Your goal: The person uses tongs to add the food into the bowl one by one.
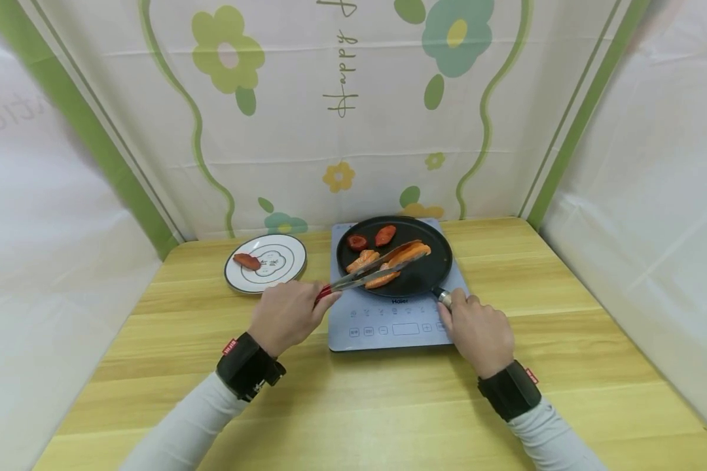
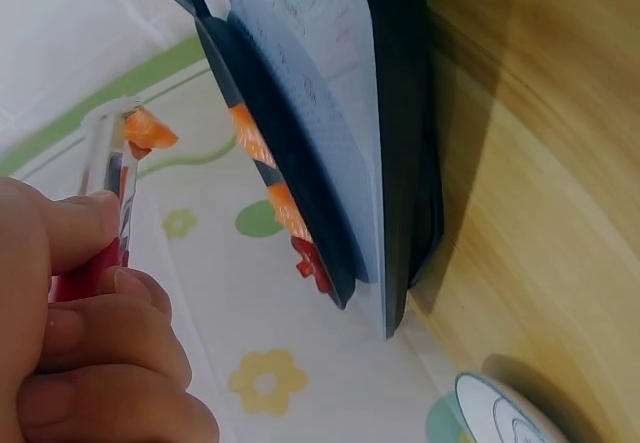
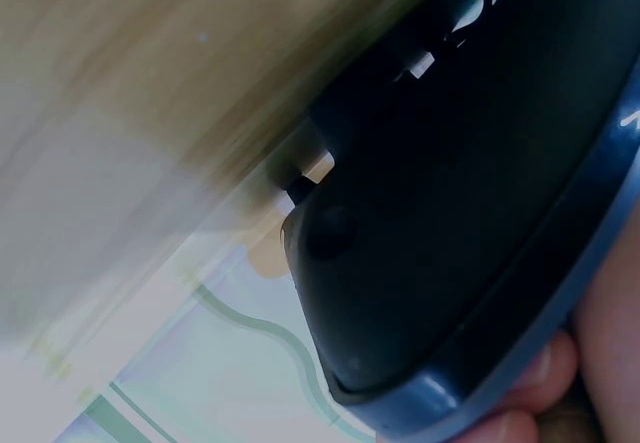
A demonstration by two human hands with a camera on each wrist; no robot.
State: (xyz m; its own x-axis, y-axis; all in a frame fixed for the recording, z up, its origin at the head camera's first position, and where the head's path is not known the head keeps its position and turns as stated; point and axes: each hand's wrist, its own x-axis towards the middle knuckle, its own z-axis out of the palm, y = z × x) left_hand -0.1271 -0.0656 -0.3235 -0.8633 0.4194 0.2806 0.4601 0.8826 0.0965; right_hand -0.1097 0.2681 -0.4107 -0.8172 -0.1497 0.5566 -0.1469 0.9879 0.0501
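Observation:
My left hand (image 1: 289,315) grips metal tongs (image 1: 353,281) by their red handles. Between the tong tips is an orange, salmon-like piece (image 2: 150,129), held above the black frying pan (image 1: 427,278). Two similar orange pieces (image 1: 362,261) lie in the pan near its left front, partly behind the tongs. Farther back in it are two dark red slices (image 1: 385,235). My right hand (image 1: 480,332) holds the pan's handle (image 1: 444,297); in the right wrist view, only some of its fingertips (image 3: 545,373) show beside the cooktop's edge.
Under the pan is a flat grey-blue induction cooktop (image 1: 365,333) on the wooden table (image 1: 353,405). To its left stands a white, dark-rimmed plate (image 1: 283,278) bearing one reddish-brown piece (image 1: 247,261). A flower-printed curtain (image 1: 283,131) hangs behind the table, with white sheets at both sides.

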